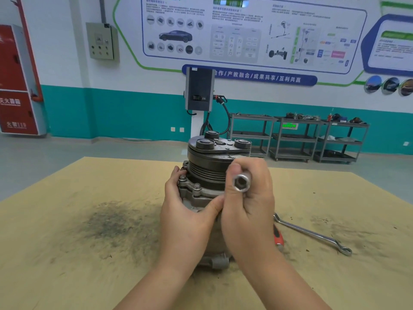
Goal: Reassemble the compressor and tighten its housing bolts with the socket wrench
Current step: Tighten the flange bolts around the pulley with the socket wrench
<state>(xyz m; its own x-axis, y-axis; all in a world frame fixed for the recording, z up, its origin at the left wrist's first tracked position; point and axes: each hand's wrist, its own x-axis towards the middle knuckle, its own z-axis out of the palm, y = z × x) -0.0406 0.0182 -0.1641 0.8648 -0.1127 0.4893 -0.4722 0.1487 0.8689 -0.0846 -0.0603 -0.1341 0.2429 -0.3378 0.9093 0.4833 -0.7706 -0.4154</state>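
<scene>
compressor, a grey cast-metal body with a black grooved pulley on top (207, 175), standing at frame centre on the tan, grease-smudged tabletop (89, 253). left hand (185, 215) wraps around its left flank, thumb resting on the flange. right hand (248, 202) is clenched around a silver socket wrench (241, 181), whose hexagonal mouth faces the camera, its long axis running away toward the pulley. hex-head housing bolts (197, 187) lie just left of and slightly below the socket; judged next, the socket must tip downward and shift left to seat. a silver ring spanner (312, 233) and a red-handled tool (278, 237) lie lower right.
</scene>
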